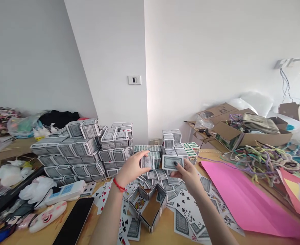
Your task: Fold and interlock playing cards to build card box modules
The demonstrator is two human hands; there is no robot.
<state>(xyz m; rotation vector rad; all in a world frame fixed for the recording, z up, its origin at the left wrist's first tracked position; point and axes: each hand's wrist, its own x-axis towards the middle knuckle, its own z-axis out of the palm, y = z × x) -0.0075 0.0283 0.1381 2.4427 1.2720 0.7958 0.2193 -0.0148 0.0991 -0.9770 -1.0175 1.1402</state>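
My left hand (pixel 132 166), with a red string bracelet at the wrist, curls its thumb and fingers around the edges of a grey-backed playing card (pixel 148 162). Pinched between thumb and fingers of my right hand (pixel 187 172) is another playing card (pixel 172 161), its patterned back toward me. The two cards are held apart, side by side. Below them on the table stands an open, angular frame of folded cards (pixel 153 221). Behind the hands lies a heap of grey-backed cards (pixel 165 185), partly hidden by the left hand.
Stacked blocks of folded cards (pixel 85 149) rise at the left, with a smaller stack (pixel 171 137) at the back. A black phone (pixel 75 221) and a power strip (pixel 65 191) lie left. Pink paper (pixel 244 200), tangled yarn (pixel 262 160) and a cardboard box (pixel 257 139) are right.
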